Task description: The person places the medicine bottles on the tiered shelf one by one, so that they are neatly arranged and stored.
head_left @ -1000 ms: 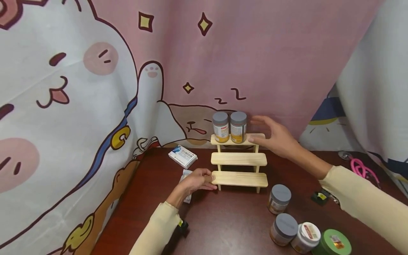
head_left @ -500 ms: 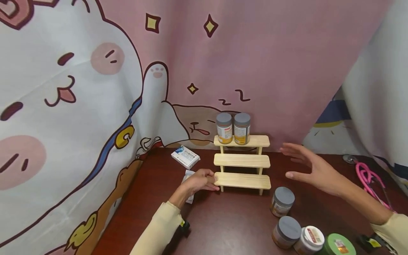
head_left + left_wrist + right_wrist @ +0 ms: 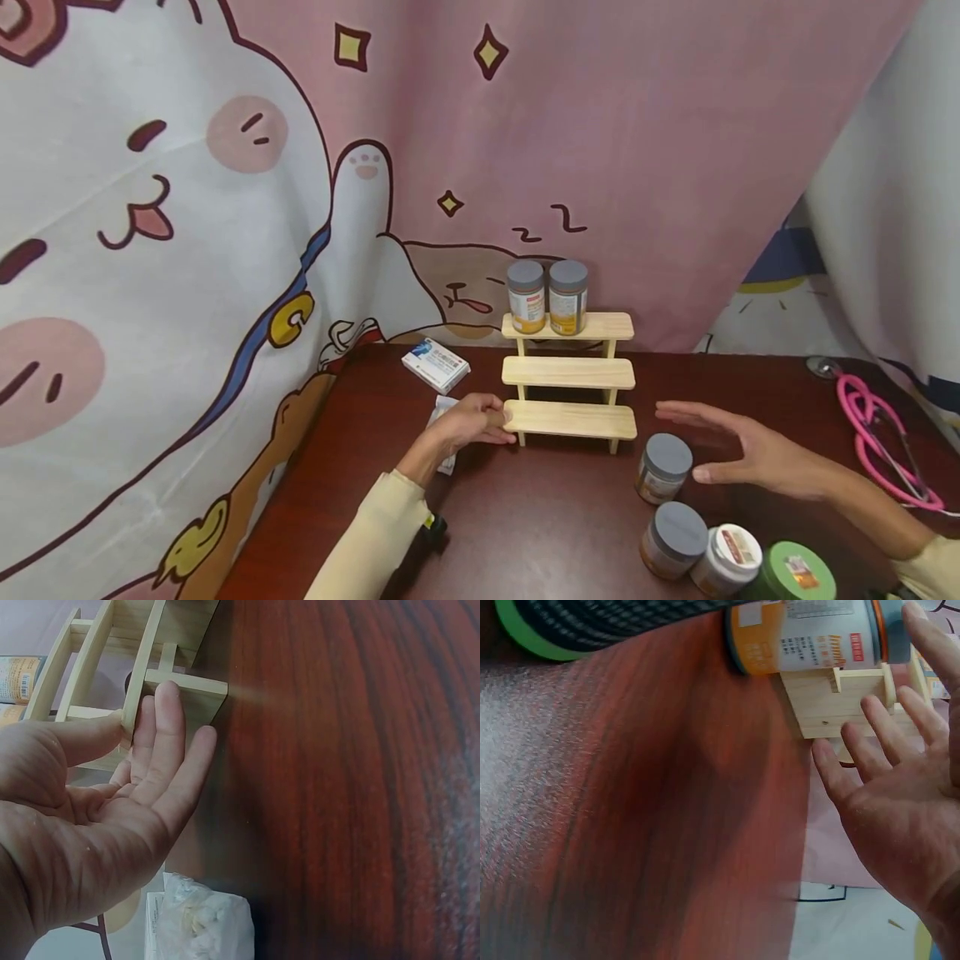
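A three-step wooden shelf [image 3: 567,419] stands at the back of the table. My left hand [image 3: 471,422] pinches the left end of its lowest step; the left wrist view shows the thumb on top and fingers beneath. Two grey-lidded jars, one [image 3: 527,297] beside another [image 3: 568,297], stand on the top step. My right hand [image 3: 765,454] is spread, thumb apart from fingers, just right of a grey-lidded jar [image 3: 663,469] on the table. In the right wrist view that jar [image 3: 817,637] shows an orange and white label near the fingertips.
Nearer me stand another grey-lidded jar [image 3: 673,542], a white bottle [image 3: 726,560] and a green-lidded tub [image 3: 797,573]. A medicine box [image 3: 436,365] and a clear packet [image 3: 202,919] lie left of the shelf. A pink stethoscope [image 3: 862,417] lies at right.
My right hand has moved away from the jars on the top step, rightward and then down toward the jar on the table. The left hand keeps its hold on the shelf.
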`<state>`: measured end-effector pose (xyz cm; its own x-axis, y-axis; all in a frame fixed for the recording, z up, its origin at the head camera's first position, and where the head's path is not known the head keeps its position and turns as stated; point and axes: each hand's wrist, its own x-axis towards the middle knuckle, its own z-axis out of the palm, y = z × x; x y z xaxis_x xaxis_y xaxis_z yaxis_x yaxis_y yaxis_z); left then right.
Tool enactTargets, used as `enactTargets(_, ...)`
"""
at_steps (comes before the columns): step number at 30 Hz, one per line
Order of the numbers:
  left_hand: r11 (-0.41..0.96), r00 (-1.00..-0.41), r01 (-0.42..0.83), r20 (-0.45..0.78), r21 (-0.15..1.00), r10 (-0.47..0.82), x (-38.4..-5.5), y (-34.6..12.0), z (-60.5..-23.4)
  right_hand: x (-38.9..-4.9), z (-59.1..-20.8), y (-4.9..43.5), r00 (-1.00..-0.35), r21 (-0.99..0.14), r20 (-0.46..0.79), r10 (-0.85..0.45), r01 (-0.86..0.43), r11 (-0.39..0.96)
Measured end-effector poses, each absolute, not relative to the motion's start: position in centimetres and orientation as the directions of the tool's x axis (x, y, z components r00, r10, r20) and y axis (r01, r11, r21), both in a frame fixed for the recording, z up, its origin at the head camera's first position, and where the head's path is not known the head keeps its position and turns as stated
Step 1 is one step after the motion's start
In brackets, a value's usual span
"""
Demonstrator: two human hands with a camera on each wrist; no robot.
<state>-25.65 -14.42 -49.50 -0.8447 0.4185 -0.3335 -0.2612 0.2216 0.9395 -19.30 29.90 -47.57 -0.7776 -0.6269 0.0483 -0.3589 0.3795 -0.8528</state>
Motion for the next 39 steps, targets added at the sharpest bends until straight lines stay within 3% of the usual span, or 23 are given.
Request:
enactTargets(11,0.206,-0.847,-0.260,-0.325,0.943,0.421,-25.6,-14.7,-49.5,-20.3,-48.8,28.9,-0.693,-0.925,-0.061,-0.718,-0.231,0.302)
enactTargets(21,0.205,-0.856,-0.246,-0.312,0.947,0.413,-25.6,-15.1,-49.4,-20.9,-49.4,28.5,-0.672,-0.934,0.000,-0.740,-0.264,0.240)
enactTargets(29,0.211,-0.849,-0.251,-0.319,0.945,0.420,-25.6,-14.7,-49.6,-21.0,-47.4,29.5,-0.747,-0.927,0.031,-0.664,-0.270,0.260)
enactTargets(39,0.220,-0.848,-0.240,-0.315,0.946,0.426,-25.6,-14.4,-49.6,-22.5,-38.5,29.2,-0.871,-0.821,0.024,-0.490,-0.297,0.487)
